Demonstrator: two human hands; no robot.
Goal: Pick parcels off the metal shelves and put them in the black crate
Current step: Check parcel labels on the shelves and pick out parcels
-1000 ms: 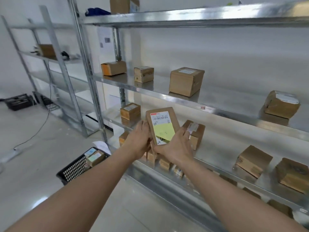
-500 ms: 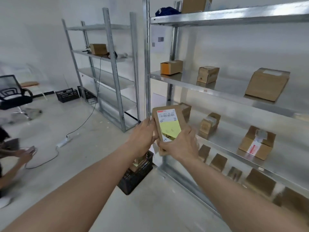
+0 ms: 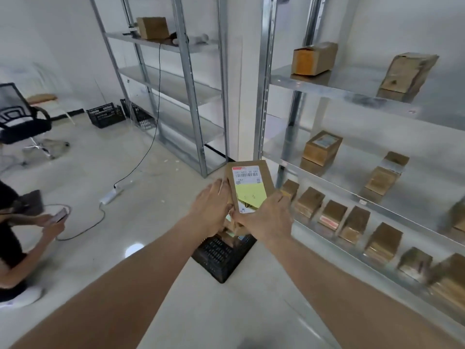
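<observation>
A: Currently, item one: parcel [image 3: 250,187], flat brown carton, barcode label with yellow slip. Location?

B: Off the metal shelves [image 3: 352,162], held upright at centre frame. Left hand [image 3: 210,207] clasps its 9 o'clock edge; right hand [image 3: 265,219] grips the lower corner at 5 o'clock.

A: Item two: black crate [image 3: 221,255]?

B: On the floor directly beneath, at 6 o'clock of the parcel; other parcels seem to lie inside.

A: Step?

B: Carry phase, judged nearly over. Next move calls for lowering it straight down, laying it flat, then loosening both hands.
</observation>
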